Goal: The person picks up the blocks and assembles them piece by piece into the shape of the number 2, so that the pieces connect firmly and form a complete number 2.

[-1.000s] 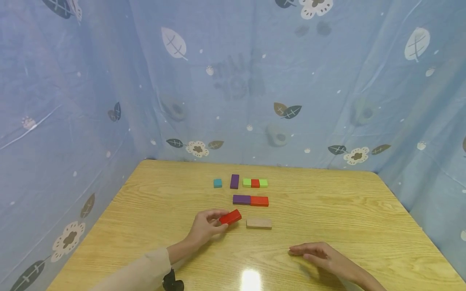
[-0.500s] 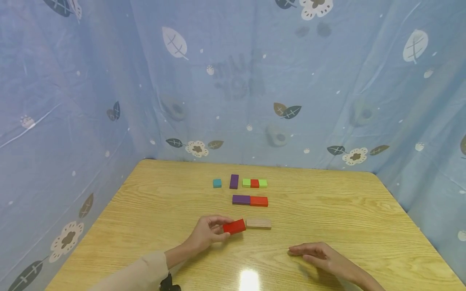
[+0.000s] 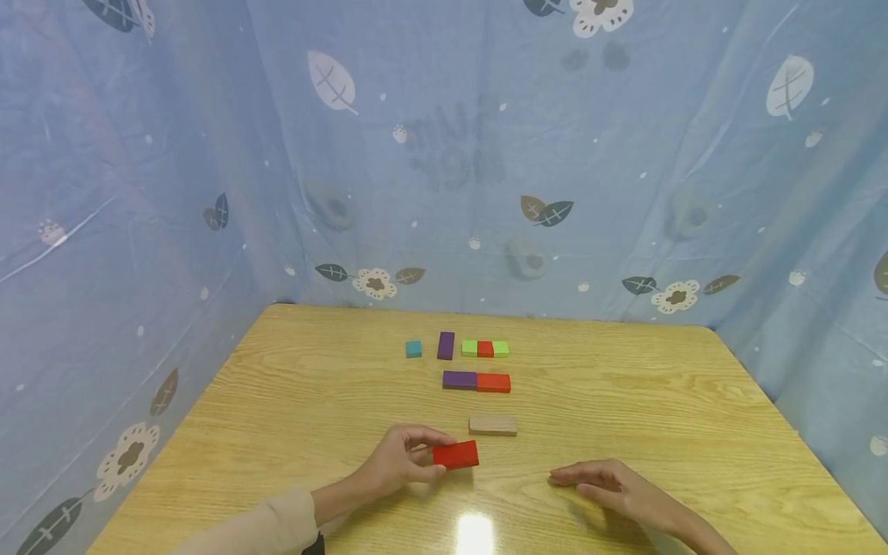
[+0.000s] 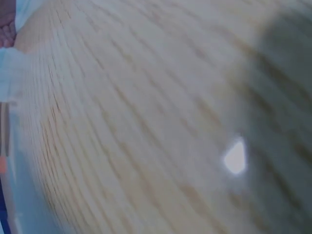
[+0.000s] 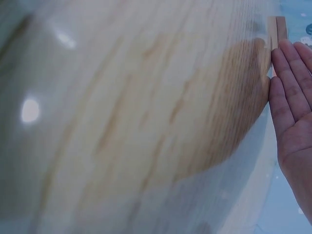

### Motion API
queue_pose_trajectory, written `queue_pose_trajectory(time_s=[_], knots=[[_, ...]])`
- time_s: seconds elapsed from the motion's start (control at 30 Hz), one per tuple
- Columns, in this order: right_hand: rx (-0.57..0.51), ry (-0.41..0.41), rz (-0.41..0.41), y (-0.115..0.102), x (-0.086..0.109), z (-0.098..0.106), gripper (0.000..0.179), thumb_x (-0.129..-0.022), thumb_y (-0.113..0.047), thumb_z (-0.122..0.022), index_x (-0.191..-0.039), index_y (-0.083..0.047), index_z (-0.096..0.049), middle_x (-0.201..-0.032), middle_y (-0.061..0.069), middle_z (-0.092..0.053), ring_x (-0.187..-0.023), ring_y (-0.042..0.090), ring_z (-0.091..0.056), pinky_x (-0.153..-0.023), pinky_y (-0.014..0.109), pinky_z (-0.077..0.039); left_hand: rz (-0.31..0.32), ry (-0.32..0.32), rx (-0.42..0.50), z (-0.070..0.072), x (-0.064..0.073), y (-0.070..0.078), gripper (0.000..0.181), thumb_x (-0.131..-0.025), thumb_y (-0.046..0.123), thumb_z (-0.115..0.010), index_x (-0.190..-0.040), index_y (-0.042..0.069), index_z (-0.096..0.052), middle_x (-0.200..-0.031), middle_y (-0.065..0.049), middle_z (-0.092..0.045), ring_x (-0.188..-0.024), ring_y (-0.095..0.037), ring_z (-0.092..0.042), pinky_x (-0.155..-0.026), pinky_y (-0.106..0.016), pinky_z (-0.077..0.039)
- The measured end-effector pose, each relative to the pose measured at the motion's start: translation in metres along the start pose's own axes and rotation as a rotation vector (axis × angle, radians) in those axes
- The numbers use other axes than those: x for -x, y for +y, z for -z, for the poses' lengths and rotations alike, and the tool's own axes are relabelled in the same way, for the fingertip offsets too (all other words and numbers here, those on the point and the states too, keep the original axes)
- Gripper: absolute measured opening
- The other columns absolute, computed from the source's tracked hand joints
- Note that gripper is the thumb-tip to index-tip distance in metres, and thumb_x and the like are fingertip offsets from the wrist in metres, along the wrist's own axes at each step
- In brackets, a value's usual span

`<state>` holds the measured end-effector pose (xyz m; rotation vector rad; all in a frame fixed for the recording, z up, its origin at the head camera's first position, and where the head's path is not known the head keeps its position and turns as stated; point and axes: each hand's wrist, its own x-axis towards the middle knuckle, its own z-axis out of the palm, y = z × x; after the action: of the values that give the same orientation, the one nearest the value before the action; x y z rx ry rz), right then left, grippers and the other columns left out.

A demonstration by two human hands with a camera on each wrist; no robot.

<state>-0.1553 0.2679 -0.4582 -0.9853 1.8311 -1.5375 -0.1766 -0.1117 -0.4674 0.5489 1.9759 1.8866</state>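
Observation:
My left hand [image 3: 401,464] pinches a red block [image 3: 456,455] by its left end, between thumb and fingers. The block is tilted slightly and sits just in front of a plain wooden block [image 3: 492,425], apart from it. Off to the right, my right hand [image 3: 610,487] holds nothing, its fingers extended toward the left over the table. In the right wrist view the fingers [image 5: 290,83] are straight and the palm shows. The left wrist view shows mostly tabletop, so the left hand's grip is hidden there.
Behind, a purple block [image 3: 459,380] touches a red block [image 3: 494,383] end to end. Farther back are a blue cube [image 3: 413,349], a purple block [image 3: 446,346] and a green-red-green row [image 3: 485,349]. A blue patterned curtain [image 3: 444,169] surrounds the wooden table [image 3: 624,385].
My left hand has brought the red block toward me and slightly right, from behind-left of the wooden block to in front of it. The right hand has hardly moved.

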Motion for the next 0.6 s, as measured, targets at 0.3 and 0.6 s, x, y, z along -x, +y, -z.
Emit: queue_pose_trajectory(time_s=[0.3, 0.6], knots=[[0.007, 0.01, -0.009, 0.001, 0.001, 0.001, 0.037, -0.102, 0.001, -0.033, -0.136, 0.013, -0.042, -0.135, 0.028, -0.049, -0.125, 0.009, -0.049, -0.1, 0.016, -0.039, -0.007, -0.064, -0.004, -0.008, -0.001, -0.003, 0.032, -0.079, 0.0, -0.074, -0.111, 0.0, -0.069, -0.116, -0.009, -0.066, -0.114, -0.019, -0.057, -0.1, -0.031, -0.045], [0.018, 0.019, -0.013, 0.001, 0.002, 0.0, 0.037, -0.102, 0.001, -0.032, -0.136, 0.012, -0.043, -0.135, 0.027, -0.049, -0.125, 0.01, -0.05, -0.1, 0.016, -0.04, -0.01, -0.105, 0.011, -0.013, -0.001, -0.006, 0.032, -0.078, -0.001, -0.074, -0.11, 0.001, -0.07, -0.116, -0.009, -0.067, -0.114, -0.02, -0.057, -0.099, -0.03, -0.045]])
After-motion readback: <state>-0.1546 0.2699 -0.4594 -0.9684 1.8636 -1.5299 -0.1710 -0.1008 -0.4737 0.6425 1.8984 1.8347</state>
